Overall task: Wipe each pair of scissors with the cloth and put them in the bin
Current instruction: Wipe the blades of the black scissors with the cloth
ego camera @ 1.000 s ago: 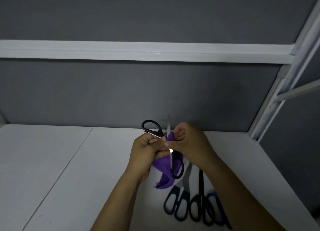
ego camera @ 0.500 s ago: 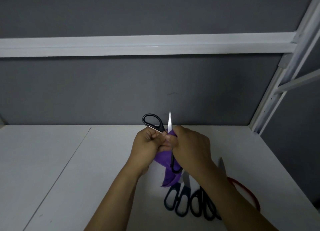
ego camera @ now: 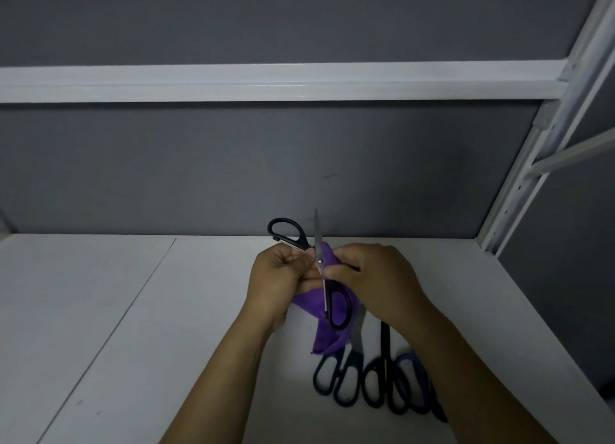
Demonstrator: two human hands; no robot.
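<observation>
Presently left hand [ego camera: 278,274] grips open scissors [ego camera: 320,261]; right hand [ego camera: 372,277] pinches cloth [ego camera: 324,338]. Judged stiff, sharp: hold by handles [ego camera: 287,231].

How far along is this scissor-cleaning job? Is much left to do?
Done: nothing I can confirm, since no bin is in view. In hand: the left hand grips the open black scissors while the right hand pinches the purple cloth at the blades. Left: several other scissors lie on the white table beside the right forearm, waiting to be wiped.
</observation>
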